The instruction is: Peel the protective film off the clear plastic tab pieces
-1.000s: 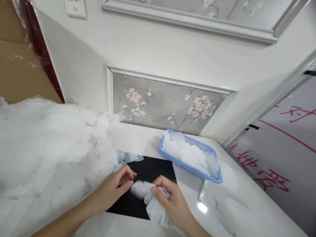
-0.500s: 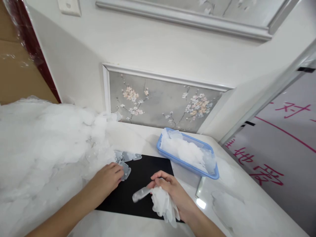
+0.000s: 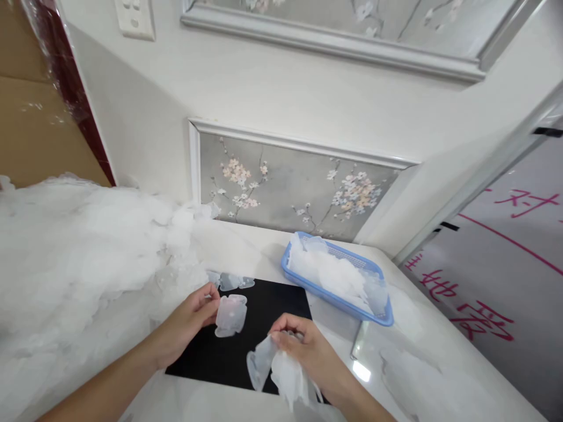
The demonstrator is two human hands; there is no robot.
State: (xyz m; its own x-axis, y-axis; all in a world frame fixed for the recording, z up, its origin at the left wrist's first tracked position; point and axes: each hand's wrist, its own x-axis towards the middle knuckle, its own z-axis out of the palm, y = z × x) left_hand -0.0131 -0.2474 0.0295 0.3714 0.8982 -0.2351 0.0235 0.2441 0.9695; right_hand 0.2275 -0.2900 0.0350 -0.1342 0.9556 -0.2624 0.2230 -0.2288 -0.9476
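My left hand (image 3: 193,319) pinches the edge of a thin translucent plastic piece (image 3: 231,315) with a wavy outline, held over the black mat (image 3: 259,305). Over the mat's right front part, my right hand (image 3: 305,346) is closed on a bunch of similar translucent pieces (image 3: 290,375). One of these sticks out to the left from between its thumb and fingers. A few more loose pieces (image 3: 233,281) lie along the mat's back left edge. The exact kind of these pieces cannot be made out.
A large heap of whitish translucent pieces (image 3: 88,252) covers the table's left side. At the back right stands a blue basket (image 3: 338,309) holding more of them. Behind rises a wall with a framed flower panel (image 3: 281,181); a whiteboard (image 3: 497,258) with pink writing stands at right.
My left hand has lifted a translucent piece from the mat's left edge and turned it upright. In my right hand, the piece sticking out has swung downward and shows more of its face.
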